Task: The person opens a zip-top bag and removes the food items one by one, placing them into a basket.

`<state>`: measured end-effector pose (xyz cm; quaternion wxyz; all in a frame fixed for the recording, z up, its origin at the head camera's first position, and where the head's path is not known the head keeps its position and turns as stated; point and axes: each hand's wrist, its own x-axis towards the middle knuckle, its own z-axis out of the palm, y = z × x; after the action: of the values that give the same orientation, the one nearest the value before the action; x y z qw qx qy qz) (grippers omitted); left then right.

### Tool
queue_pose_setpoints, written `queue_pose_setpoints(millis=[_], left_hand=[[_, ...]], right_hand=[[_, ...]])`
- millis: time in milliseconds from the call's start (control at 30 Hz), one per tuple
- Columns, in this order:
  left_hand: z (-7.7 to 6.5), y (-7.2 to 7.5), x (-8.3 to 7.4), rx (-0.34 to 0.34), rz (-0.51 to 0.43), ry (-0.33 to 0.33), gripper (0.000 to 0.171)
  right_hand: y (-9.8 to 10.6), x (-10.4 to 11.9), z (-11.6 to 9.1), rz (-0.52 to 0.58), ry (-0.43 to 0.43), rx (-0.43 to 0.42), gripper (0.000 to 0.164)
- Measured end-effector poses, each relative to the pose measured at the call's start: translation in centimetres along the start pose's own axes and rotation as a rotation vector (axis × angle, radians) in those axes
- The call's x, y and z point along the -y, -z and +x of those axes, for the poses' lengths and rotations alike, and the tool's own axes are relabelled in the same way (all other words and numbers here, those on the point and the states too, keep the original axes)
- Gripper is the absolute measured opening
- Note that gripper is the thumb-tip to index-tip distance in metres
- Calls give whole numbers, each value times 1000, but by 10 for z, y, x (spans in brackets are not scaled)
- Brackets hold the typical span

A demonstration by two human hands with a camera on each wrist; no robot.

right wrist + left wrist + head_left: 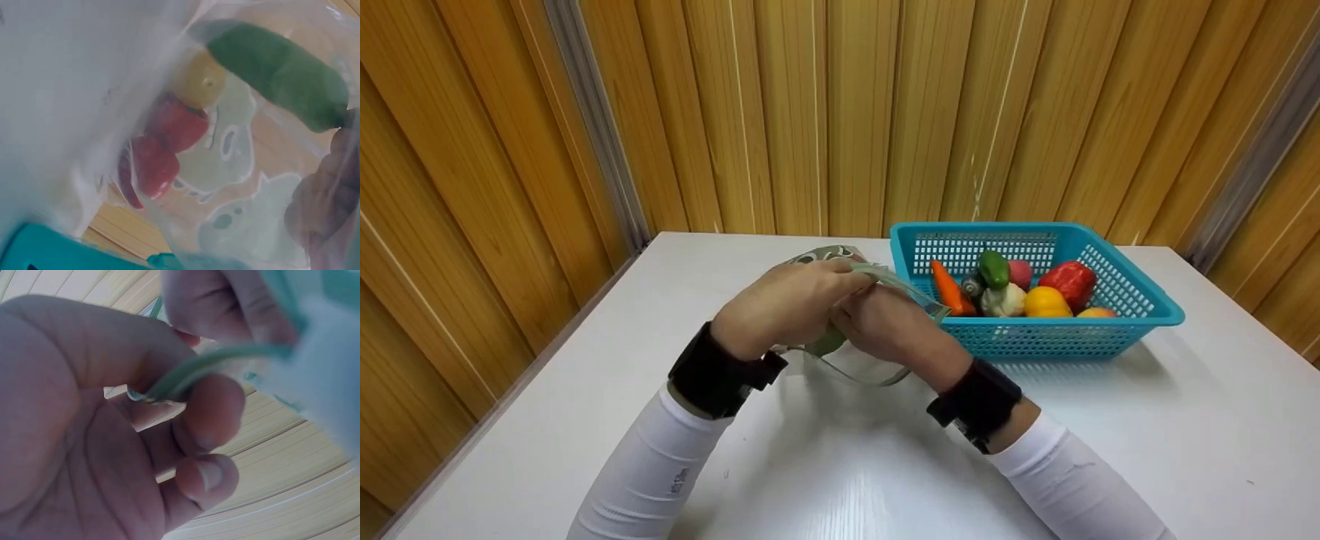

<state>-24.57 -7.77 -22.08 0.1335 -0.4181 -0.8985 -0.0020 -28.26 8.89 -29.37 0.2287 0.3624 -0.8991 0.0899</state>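
Observation:
A clear plastic bag (840, 253) with pale green cartoon prints and green straps hangs below and between the two hands. My left hand (795, 300) pinches a green strap (197, 368) between thumb and forefinger. Close beside it, my right hand (885, 319) grips the bag's upper part with curled fingers. Through the plastic, the right wrist view shows a long green vegetable (275, 67), a yellow round fruit (199, 81) and red peppers (157, 169). A strap loop (877, 382) droops beneath the wrists. The hands hide most of the bag in the head view.
A blue-green plastic basket (1166, 311) stands to the right on the white table (825, 465). It holds a carrot (949, 289), a green pepper (994, 270), a whitish bulb (1003, 301), a yellow item (1046, 302) and a red pepper (1069, 283). Wood-patterned walls surround the table.

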Motion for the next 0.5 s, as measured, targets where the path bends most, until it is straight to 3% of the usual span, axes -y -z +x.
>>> queue_pose_setpoints(millis=[267,500], left_hand=[[-2,1,1,-14,-18,14,59],[-4,-1,1,-65,13,-19,53]], right_hand=[[16,-7,-10,49,107,-99,26],[36,-10,-16,155,88,-65,35]])
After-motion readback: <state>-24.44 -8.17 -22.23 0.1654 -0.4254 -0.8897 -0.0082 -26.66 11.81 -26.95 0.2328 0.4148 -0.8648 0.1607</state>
